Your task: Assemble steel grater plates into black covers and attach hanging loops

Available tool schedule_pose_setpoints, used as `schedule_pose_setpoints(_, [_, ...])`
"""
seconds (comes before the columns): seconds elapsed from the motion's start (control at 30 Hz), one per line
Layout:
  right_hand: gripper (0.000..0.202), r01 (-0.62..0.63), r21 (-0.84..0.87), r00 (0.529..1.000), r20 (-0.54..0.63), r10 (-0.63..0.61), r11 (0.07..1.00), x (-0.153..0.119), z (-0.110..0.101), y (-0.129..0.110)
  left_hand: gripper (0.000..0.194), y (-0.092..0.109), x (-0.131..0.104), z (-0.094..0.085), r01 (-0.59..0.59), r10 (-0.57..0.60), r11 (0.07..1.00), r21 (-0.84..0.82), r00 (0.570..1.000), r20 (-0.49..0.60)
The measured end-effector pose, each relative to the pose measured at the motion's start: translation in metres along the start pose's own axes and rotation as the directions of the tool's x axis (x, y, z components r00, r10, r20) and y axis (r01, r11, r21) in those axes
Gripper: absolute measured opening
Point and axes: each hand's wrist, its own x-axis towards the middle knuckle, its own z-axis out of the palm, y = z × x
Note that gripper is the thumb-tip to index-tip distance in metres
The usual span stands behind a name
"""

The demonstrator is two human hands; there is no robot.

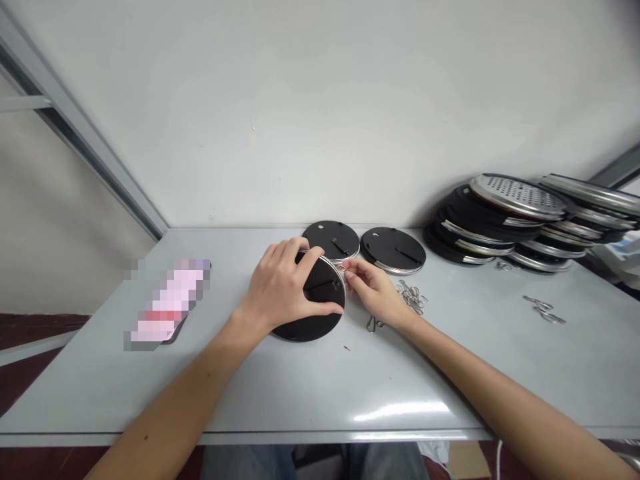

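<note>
My left hand [286,283] is wrapped over a round black disc [313,327] with a shiny metal rim, fingers across its top and thumb along the right side. The disc is tilted slightly on the table. At its right edge, my right hand [373,287] pinches a small metal wire clip [342,269], mostly hidden by the fingertips. Just right of that hand lies a loose pile of bent wire clips [413,297], with another clip [371,325] below the wrist. Behind the hands lie two similar black discs, a left one [325,235] and a right one [395,250].
A leaning stack of black, metal-rimmed discs [470,230] stands at the back right, topped by a perforated metal plate [520,195]. Another stack [575,230] is beside it. Wire clips [545,310] lie at right. A blurred phone [173,303] rests on the grey table [280,393].
</note>
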Motion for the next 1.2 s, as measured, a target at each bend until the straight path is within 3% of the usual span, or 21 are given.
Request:
schedule_pose_setpoints(0.63, [0.028,-0.042,0.054,0.998,0.057,0.039,0.998,0.000,0.000,-0.002,0.077,-0.002,0.001,0.002,0.069,-0.068,0.998,-0.008,0.997,0.046])
schedule_pose_setpoints(0.9, [0.033,-0.087,0.141,0.994,0.074,0.077,0.986,0.000,-0.001,-0.009,0.074,-0.008,0.000,0.007,0.171,-0.162,0.984,-0.047,0.974,0.162])
schedule_pose_setpoints(1.2, [0.033,-0.153,0.226,0.986,0.096,0.134,0.962,0.000,-0.001,-0.013,0.065,-0.015,-0.004,0.021,0.219,-0.169,0.965,-0.145,0.940,0.296])
